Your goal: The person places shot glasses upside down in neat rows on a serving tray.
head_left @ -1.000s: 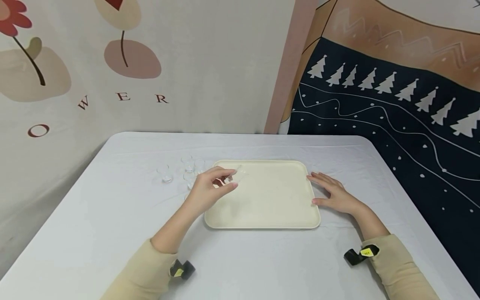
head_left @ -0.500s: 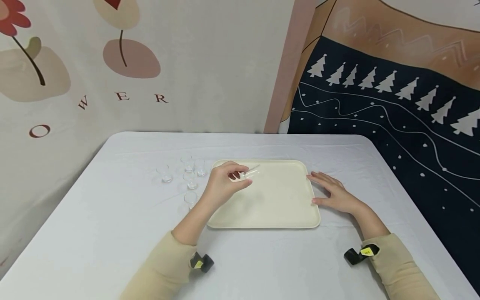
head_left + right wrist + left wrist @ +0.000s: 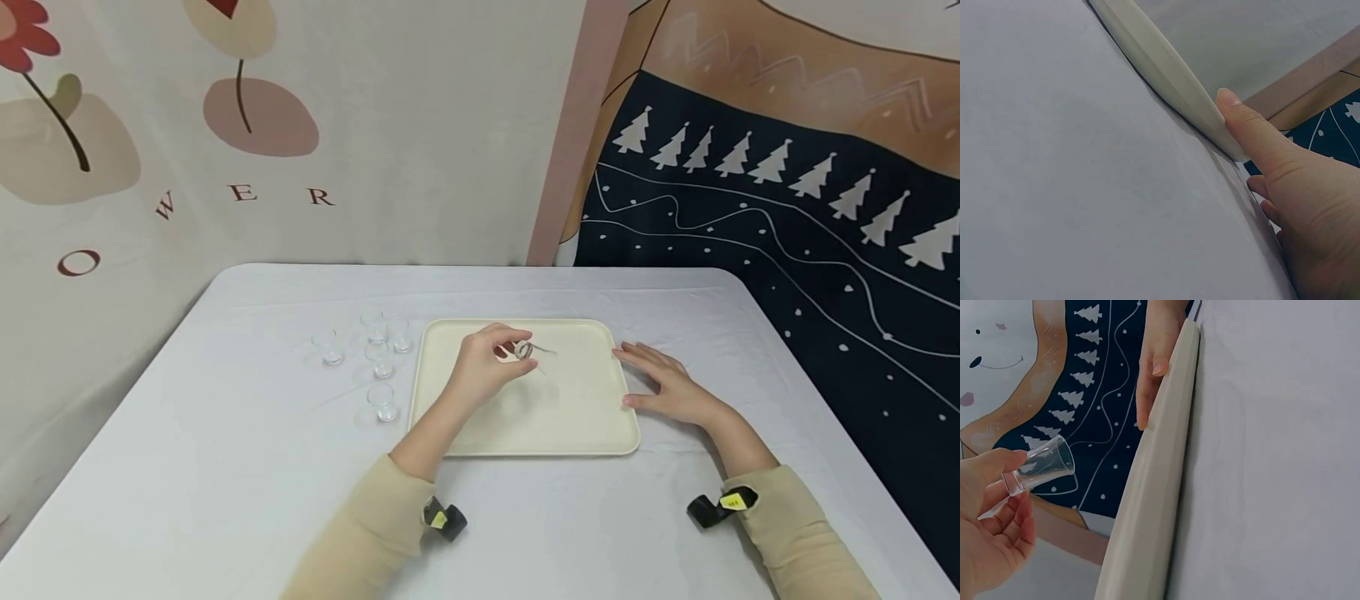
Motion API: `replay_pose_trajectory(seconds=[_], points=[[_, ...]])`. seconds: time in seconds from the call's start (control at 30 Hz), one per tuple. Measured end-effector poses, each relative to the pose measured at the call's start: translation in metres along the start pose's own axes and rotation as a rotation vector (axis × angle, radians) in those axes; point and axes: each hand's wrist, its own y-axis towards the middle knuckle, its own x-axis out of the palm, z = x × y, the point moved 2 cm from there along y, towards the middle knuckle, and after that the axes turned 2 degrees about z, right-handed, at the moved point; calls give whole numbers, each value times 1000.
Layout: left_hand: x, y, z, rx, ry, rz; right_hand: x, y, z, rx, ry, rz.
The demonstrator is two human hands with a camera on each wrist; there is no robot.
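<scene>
Between its thumb and fingers, my left hand (image 3: 483, 360) pinches a small clear shot glass (image 3: 1044, 464) by its thick base. The glass is tilted on its side, its mouth pointing away from the palm, held above the cream tray (image 3: 465, 433). Along the tray's right edge rests my right hand (image 3: 671, 390), its fingers spread and its thumb against the rim. In the right wrist view that thumb (image 3: 1244, 122) touches the tray's end. Left of the tray stand several more clear shot glasses (image 3: 384, 408), upright on the table.
A white cloth covers the table (image 3: 247, 450). Behind it hangs a pale curtain (image 3: 435, 150) with printed flowers and letters. A dark printed cloth (image 3: 720, 200) with white trees hangs at the right.
My left hand has moved right over the tray with the shot glass, and the glass has turned. The glasses left of the tray are uncovered. My right hand stays put.
</scene>
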Motion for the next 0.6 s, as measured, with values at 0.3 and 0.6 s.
replay_pose_trajectory(seconds=[0.3, 0.6], points=[[27, 6, -4, -24, -95, 1, 0, 0, 0, 10, 3, 3], [53, 12, -2, -56, -115, -46, 1, 1, -2, 41, 24, -14]])
